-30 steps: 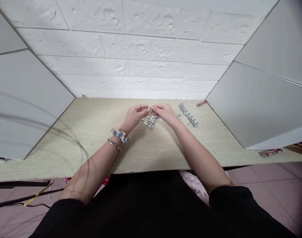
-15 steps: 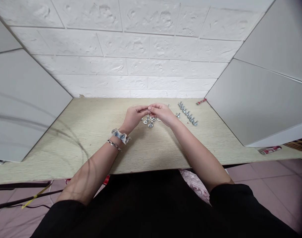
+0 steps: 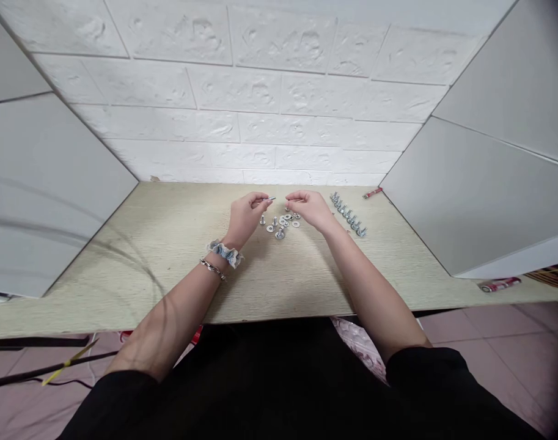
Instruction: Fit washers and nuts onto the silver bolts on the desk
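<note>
Hands now drawn apart, joined a moment ago, left hand [image 3: 245,215] fingers pinching a small bolt [image 3: 271,198], right hand [image 3: 310,209] fingers curled, grasp impossible to tell, loose washers and bolts [image 3: 281,225] on the tabletop [image 3: 168,244] just beneath both

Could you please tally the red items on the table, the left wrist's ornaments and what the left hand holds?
Red items on the table: 2
Scrunchie: 1
Bracelet: 1
Bolt in the left hand: 1
Total: 5
</note>
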{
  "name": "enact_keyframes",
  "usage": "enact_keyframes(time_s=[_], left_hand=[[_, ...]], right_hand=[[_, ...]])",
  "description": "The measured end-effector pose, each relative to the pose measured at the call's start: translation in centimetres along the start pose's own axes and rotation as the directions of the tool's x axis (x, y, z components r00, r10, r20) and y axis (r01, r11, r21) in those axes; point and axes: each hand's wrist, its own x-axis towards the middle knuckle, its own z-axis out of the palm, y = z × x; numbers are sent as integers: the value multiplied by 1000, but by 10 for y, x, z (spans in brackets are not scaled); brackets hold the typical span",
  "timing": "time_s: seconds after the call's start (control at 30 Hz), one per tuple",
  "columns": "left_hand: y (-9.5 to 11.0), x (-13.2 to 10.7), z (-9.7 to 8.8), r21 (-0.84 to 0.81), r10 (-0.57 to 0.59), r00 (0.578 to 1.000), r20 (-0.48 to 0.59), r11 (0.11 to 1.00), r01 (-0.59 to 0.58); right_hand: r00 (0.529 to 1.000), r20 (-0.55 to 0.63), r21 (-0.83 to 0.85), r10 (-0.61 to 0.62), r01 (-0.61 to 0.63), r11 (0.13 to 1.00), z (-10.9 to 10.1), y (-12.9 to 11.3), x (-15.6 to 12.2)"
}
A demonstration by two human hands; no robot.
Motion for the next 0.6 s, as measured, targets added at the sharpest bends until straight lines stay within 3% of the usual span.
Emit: enact_keyframes(time_s=[0.03, 0.1, 0.17, 0.37, 0.5, 0.6], left_hand=[[0, 2, -1, -43, -33, 999, -28, 999, 32], [-1, 5, -2, -147, -115, 991, -68, 984, 104], [0, 8, -4, -269, -208, 977, -54, 945, 186], [5, 5, -4, -476, -326, 938, 114, 811, 340], [6, 3, -4, -494, -336, 929, 157, 787, 368], [6, 3, -3, -485, -337, 925, 177, 788, 380]], right_hand=[[997, -28, -200, -67, 60, 978, -4, 1, 1], [985, 12, -508, -173, 155, 847, -11, 4, 2], [979, 121, -636, -165, 205, 744, -15, 7, 2], [946, 320, -722, -46, 275, 635, -12, 17, 3], [952, 306, -767, -17, 257, 588, -12, 22, 4], [953, 301, -755, -25, 254, 604, -11, 25, 4]])
